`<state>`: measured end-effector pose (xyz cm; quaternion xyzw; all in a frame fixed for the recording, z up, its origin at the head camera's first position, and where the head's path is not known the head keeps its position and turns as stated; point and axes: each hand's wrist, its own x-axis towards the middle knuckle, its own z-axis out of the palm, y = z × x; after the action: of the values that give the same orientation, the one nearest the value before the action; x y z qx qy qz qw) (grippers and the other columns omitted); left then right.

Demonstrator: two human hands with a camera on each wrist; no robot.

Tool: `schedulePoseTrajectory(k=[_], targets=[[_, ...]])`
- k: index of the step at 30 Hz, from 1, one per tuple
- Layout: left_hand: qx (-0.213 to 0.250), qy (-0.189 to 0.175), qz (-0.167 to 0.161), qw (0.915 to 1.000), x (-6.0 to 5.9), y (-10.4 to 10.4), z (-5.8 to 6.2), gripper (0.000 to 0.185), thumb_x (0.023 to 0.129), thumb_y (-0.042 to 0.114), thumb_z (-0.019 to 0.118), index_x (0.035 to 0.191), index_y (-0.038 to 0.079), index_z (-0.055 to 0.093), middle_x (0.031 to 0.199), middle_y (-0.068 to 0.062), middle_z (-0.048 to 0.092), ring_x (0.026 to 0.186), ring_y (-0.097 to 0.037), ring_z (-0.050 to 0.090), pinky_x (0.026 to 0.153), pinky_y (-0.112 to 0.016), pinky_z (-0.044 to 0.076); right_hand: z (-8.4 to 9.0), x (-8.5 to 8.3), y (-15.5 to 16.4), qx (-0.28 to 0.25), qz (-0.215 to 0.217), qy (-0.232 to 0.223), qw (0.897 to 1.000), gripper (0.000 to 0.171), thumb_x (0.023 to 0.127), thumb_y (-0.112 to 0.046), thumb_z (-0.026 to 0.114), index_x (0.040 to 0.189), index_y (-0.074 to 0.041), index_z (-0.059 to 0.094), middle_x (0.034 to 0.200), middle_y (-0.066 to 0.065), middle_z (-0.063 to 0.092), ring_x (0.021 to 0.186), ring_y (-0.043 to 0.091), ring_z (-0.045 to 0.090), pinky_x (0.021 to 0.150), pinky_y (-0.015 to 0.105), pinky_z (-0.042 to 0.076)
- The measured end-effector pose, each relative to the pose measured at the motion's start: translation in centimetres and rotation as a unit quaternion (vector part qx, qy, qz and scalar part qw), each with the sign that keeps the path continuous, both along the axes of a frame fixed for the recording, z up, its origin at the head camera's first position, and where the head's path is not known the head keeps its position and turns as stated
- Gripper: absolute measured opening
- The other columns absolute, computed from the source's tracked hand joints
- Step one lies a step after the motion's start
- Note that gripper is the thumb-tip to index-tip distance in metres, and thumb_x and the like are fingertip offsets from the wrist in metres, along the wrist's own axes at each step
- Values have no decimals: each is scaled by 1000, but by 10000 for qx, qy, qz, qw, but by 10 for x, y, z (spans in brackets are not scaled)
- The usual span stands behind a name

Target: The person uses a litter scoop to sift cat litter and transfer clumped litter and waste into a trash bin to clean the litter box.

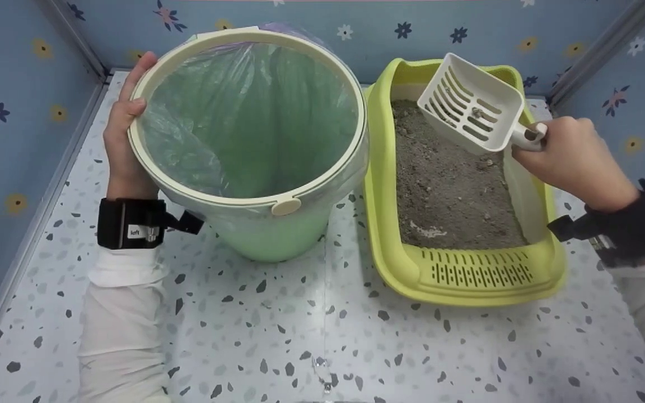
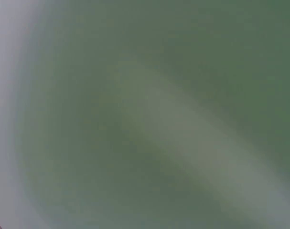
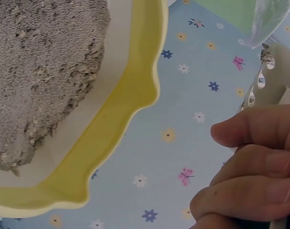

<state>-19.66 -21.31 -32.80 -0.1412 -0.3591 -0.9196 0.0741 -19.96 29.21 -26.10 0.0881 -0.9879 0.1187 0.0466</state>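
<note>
My right hand (image 1: pixel 571 154) grips the handle of a white slotted litter scoop (image 1: pixel 490 101). The scoop is raised above the far end of a yellow-green litter box (image 1: pixel 381 235) filled with grey litter (image 1: pixel 445 184). A few small clumps (image 1: pixel 477 113) lie in the scoop. In the right wrist view, curled fingers (image 3: pixel 250 162) show beside the scoop's slotted edge. My left hand (image 1: pixel 124 129) rests against the left side of a green trash bin (image 1: pixel 277 235), its thumb touching the cream rim. A clear plastic bag (image 1: pixel 188 145) lines the bin. The left wrist view is only blurred green.
Bin and litter box stand side by side on a speckled white tabletop (image 1: pixel 277 336). Blue flowered panels (image 1: pixel 14 112) rise at the left, back and right. A round cream tab (image 1: pixel 286 206) sits on the rim's front.
</note>
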Motion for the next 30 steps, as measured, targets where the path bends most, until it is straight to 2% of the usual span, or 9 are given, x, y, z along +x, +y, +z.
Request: schedulePoseTrajectory(k=[7, 10, 14, 19, 22, 26, 30], targets=[[-319, -134, 162, 9993, 2, 0, 0, 54, 94, 3, 20, 146, 8, 34, 150, -10, 31, 139, -26, 27, 111, -36, 26, -30, -9, 27, -155, -446, -379, 9982, 38, 83, -22, 51, 53, -12, 30, 46, 2, 34, 38, 16, 35, 37, 30, 29], [-532, -207, 398, 9976, 0, -1, 1, 53, 93, 2, 25, 144, 9, 37, 149, -6, 34, 138, -24, 31, 111, -34, 28, -41, -10, 40, -217, -607, -519, 9966, 36, 83, -22, 51, 54, -11, 32, 47, 2, 36, 39, 16, 36, 36, 30, 30], [-618, -327, 747, 9948, -3, -4, 1, 50, 90, -1, 37, 139, 7, 45, 147, -8, 37, 134, -22, 38, 110, -32, 32, -57, -11, 56, -195, -771, -667, 9946, 35, 82, -23, 52, 55, -11, 33, 48, 1, 35, 40, 16, 36, 37, 30, 30], [-771, -416, 1014, 9910, -4, -7, 4, 45, 89, -5, 45, 132, 5, 51, 145, -12, 39, 131, -23, 43, 107, -33, 37, -77, -13, 75, -110, -787, -660, 9947, 33, 80, -21, 53, 56, -11, 33, 51, 2, 34, 44, 17, 35, 41, 31, 28], [-961, -501, 1139, 9876, -4, -9, 5, 40, 89, -4, 49, 128, 2, 55, 141, -13, 43, 126, -26, 46, 100, -34, 43, -86, -13, 85, -30, -761, -772, 9941, 33, 80, -22, 55, 56, -11, 34, 52, 3, 36, 45, 18, 37, 41, 31, 29], [-1085, -612, 1243, 9844, -3, -12, 6, 34, 88, -3, 54, 122, -4, 58, 138, -12, 47, 124, -25, 47, 95, -33, 47, -92, -15, 94, 53, -685, -984, 9928, 33, 80, -22, 57, 57, -10, 36, 52, 3, 37, 45, 18, 39, 41, 32, 31], [-1007, -653, 1326, 9839, -1, -16, 9, 31, 86, -6, 57, 117, -9, 57, 137, -14, 49, 127, -22, 46, 99, -32, 45, -94, -18, 97, 132, -581, -1141, 9917, 31, 80, -22, 59, 60, -8, 40, 55, 5, 40, 46, 20, 41, 41, 32, 32]])
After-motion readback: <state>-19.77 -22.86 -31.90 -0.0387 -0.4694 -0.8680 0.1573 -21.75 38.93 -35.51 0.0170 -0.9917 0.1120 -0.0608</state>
